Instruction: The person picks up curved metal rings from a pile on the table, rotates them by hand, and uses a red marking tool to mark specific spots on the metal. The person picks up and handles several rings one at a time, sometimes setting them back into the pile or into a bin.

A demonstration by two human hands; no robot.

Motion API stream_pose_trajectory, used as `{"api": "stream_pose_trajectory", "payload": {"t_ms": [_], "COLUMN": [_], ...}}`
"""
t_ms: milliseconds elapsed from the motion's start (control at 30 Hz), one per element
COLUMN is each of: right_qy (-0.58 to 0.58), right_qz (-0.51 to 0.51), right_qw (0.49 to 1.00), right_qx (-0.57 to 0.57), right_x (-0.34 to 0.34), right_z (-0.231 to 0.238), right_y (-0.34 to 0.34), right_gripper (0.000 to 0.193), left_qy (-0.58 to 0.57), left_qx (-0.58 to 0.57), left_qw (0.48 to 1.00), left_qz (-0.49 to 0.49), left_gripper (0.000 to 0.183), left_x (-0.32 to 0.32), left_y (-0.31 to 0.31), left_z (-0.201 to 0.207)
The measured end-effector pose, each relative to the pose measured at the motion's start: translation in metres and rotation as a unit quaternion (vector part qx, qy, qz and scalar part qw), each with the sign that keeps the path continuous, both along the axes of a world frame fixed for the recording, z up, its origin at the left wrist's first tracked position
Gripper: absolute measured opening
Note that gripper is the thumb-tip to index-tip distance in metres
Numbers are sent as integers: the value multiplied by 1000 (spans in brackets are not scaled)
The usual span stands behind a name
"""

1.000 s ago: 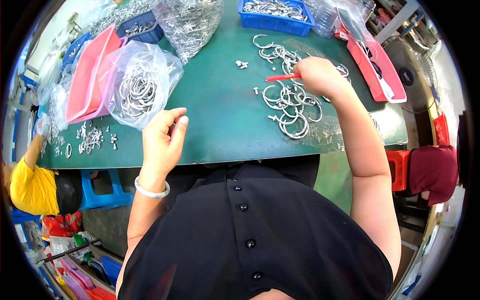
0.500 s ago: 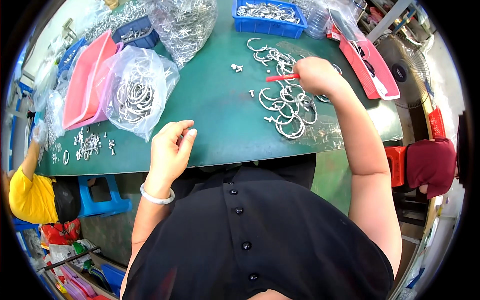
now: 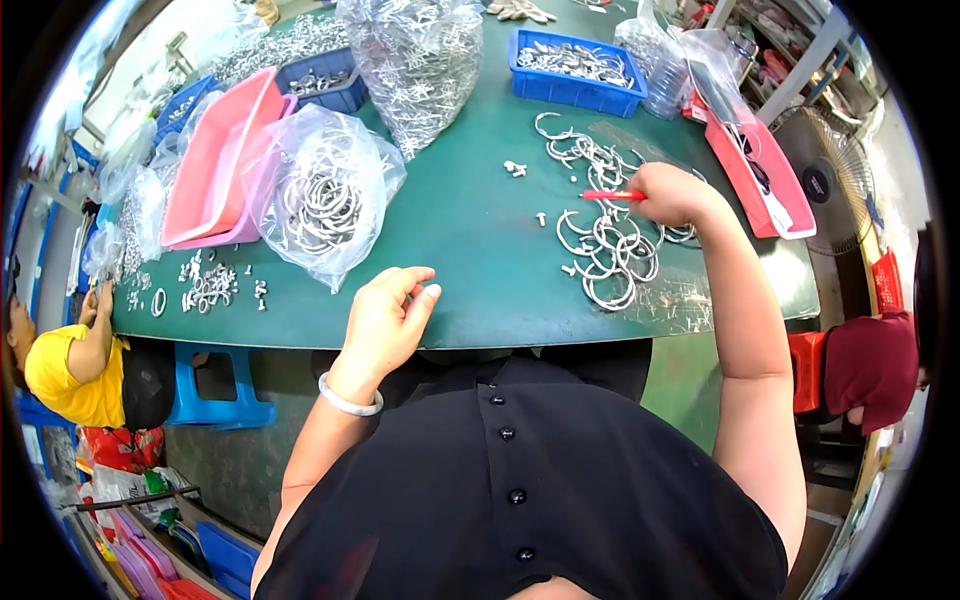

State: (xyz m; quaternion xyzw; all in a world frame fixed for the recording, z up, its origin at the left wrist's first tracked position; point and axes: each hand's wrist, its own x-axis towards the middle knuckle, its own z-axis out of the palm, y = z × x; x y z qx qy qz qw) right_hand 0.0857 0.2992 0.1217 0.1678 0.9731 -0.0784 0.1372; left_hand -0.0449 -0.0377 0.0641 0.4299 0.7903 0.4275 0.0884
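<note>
My right hand (image 3: 670, 194) is closed around a thin red pen-like stick (image 3: 612, 196), which points left over a spread of silvery open metal rings (image 3: 612, 265). Its fingertips are turned away from view. Small metal pieces (image 3: 515, 169) lie to the left of the rings. Near the table's front edge, my left hand (image 3: 385, 322) hovers with thumb and forefinger apart and nothing visible between them. Beyond it, a clear plastic bag (image 3: 385, 215) holds many similar rings.
At the back are a blue bin of metal parts (image 3: 580, 95) and a big bag of small parts (image 3: 415, 70). Pink trays (image 3: 215, 165) stand left, a pink basket (image 3: 790, 190) right. Small fittings (image 3: 210, 288) lie front left. A co-worker in yellow (image 3: 75, 365) sits at left.
The whole view has shifted, so the table and both hands appear farther right. Against the rings, my right hand with the red stick has hardly moved. My left hand remains near the table edge.
</note>
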Motion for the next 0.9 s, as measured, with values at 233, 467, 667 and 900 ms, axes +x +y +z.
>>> {"api": "stream_pose_trajectory", "payload": {"t_ms": [233, 467, 667, 900], "right_qy": [200, 380, 407, 359], "right_qz": [-98, -162, -141, -137], "right_qw": [945, 749, 673, 652], "right_qx": [-240, -518, -602, -653], "right_x": [2, -24, -28, -28], "right_z": [12, -5, -21, -25], "right_y": [-15, -116, -156, -157], "right_gripper": [14, 12, 14, 18], "left_qy": [-50, -359, -456, -504], "left_qx": [3, 147, 229, 233], "left_qw": [999, 919, 856, 830], "left_qz": [-20, -68, -89, -50], "left_gripper": [19, 28, 25, 24], "left_x": [6, 18, 15, 6], "left_y": [4, 20, 17, 9], "left_z": [-5, 11, 19, 15]}}
